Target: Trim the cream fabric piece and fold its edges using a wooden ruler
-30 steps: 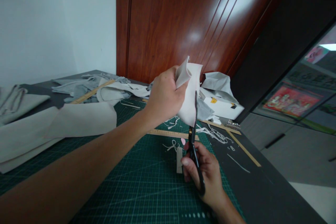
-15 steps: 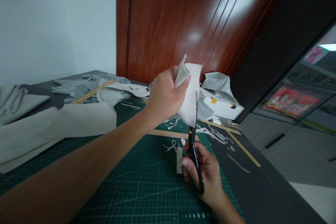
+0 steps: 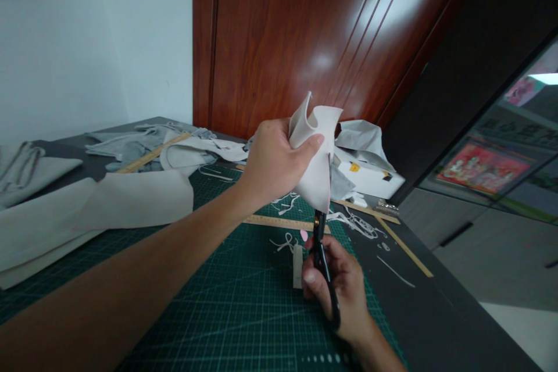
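A curled piece of off-white fabric (image 3: 317,177) is pinched in my left hand (image 3: 278,157), held up above the mat with its top edge folded over. My right hand (image 3: 344,282) is closed round the handles of black scissors (image 3: 321,250), which point away from me. Their blades reach up along the fabric's right edge and are partly hidden by it. Below the fabric, beside my right hand, lie a small pale strip (image 3: 297,267) and a pink chip (image 3: 304,235) on the green cutting mat (image 3: 218,302).
Larger off-white fabric pieces (image 3: 139,200) lie at left, with grey fabric scraps (image 3: 126,145) behind. A wooden ruler (image 3: 283,222) crosses the mat. White cord (image 3: 357,224), another wooden ruler (image 3: 405,247) and a white box (image 3: 370,177) lie at right.
My left hand has shifted the fabric slightly to the right, and its top curl has opened a little. The right hand and scissors are almost where they were.
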Action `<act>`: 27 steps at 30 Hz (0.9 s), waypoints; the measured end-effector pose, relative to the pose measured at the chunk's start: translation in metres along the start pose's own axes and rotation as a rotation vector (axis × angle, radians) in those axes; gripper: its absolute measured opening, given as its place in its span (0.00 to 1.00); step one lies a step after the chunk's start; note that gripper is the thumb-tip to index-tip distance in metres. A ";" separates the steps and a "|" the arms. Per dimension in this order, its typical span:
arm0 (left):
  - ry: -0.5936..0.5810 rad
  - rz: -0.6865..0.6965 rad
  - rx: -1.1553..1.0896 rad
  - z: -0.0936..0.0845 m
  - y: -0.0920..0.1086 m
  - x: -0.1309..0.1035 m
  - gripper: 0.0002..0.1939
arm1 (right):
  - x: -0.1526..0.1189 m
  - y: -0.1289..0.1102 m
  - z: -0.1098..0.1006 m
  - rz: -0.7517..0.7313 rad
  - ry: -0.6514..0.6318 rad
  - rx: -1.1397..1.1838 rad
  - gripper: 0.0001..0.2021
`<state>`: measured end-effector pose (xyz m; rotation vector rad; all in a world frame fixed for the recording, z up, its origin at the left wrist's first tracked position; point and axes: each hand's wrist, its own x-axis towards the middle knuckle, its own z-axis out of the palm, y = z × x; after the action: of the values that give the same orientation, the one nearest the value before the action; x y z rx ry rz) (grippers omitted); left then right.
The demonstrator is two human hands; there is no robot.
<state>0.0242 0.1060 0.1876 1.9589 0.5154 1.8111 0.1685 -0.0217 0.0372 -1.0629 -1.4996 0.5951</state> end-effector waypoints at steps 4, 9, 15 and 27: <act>-0.031 0.010 -0.019 0.000 0.000 -0.004 0.10 | 0.000 0.000 0.001 -0.020 0.010 0.019 0.18; -0.098 -0.015 -0.041 0.000 0.000 -0.015 0.10 | 0.000 0.000 0.001 -0.037 0.024 0.036 0.18; -0.137 -0.031 -0.067 0.001 0.002 -0.025 0.10 | -0.002 0.002 0.001 -0.032 0.018 0.038 0.19; -0.092 -0.063 -0.088 -0.007 0.002 -0.035 0.11 | -0.002 -0.002 0.001 -0.025 -0.041 0.131 0.23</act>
<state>0.0148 0.0864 0.1595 1.9347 0.4550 1.6685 0.1666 -0.0241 0.0375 -0.9342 -1.4860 0.6916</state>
